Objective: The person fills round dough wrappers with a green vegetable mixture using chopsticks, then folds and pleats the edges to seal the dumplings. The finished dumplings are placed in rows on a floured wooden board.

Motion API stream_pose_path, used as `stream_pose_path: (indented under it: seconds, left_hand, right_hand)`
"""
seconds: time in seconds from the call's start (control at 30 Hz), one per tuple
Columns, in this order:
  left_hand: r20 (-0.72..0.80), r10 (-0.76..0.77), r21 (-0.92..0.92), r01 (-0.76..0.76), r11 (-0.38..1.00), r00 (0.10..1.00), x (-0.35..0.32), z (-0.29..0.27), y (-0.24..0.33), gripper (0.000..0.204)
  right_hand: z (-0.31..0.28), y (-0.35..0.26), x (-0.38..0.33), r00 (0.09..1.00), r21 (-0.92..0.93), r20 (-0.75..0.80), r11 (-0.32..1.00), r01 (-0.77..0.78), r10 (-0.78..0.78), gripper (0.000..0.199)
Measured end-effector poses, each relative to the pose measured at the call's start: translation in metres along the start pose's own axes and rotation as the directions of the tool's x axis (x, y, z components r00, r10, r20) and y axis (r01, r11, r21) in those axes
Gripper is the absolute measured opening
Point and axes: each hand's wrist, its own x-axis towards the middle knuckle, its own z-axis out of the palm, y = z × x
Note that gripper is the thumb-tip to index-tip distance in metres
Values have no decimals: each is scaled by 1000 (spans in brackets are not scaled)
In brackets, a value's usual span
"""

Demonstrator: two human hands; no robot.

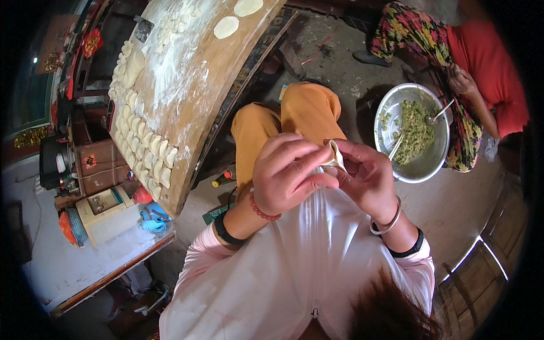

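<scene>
Between my two hands, above my lap, is a folded dumpling (335, 156) whose pale wrapper edge stands up between the fingertips. My left hand (292, 167) has its thumb and fingers pinched on the dumpling's left side. On the other side my right hand (365, 170) grips it with thumb and forefinger. What lies inside the wrapper is hidden. A large metal bowl (381, 116) of green chopped filling (416, 133) stands to the right of my hands, with a spoon (442, 111) and pale sticks (395, 148) in it.
At the left a floured wooden board (209, 85) carries rows of shaped dumplings (150, 147), a dough lump (134, 68) and flat round wrappers (226, 27). Another person (487, 68) in red sits beyond the bowl. A white table (62, 266) with a cream-coloured box (105, 212) stands at left.
</scene>
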Motion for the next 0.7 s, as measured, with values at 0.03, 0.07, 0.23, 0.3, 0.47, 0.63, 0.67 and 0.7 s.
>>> stream_pose_path:
  seconds: [0.03, 0.07, 0.23, 0.3, 0.47, 0.63, 0.67, 0.7]
  left_hand:
    - [-4, -54, -14, 54, 998, 999, 0, -2, 1, 60]
    - [5, -111, -39, 111, 993, 994, 1, -3, 3, 62]
    - [54, -92, -113, 97, 989, 994, 6, -1, 1, 48]
    - [36, -57, -109, 61, 992, 998, 6, 2, 2, 42]
    - [39, 46, 3, -46, 999, 998, 4, 3, 4, 36]
    - [87, 51, 41, -55, 998, 995, 1, 1, 5, 27]
    - [96, 50, 30, -53, 998, 994, 0, 0, 4, 26]
    - [104, 50, 18, -52, 998, 993, -1, 0, 3, 26]
  right_hand:
    - [-1, 0, 1, 1000, -55, 7, 998, 27, -26, 40]
    - [-2, 0, 1, 999, -110, 17, 993, 53, -51, 40]
    - [-5, -6, 2, 996, -36, 72, 998, -48, 51, 38]
    - [-6, -8, 2, 996, -43, 75, 998, -49, 53, 36]
    - [-3, -9, -1, 995, -12, 30, 995, -98, 98, 32]
    - [-4, -9, -3, 992, -118, 69, 988, -96, 104, 31]
    - [-4, -9, -4, 990, -131, 87, 986, -102, 114, 32]
    - [-4, -8, -4, 989, -116, 89, 987, -109, 119, 32]
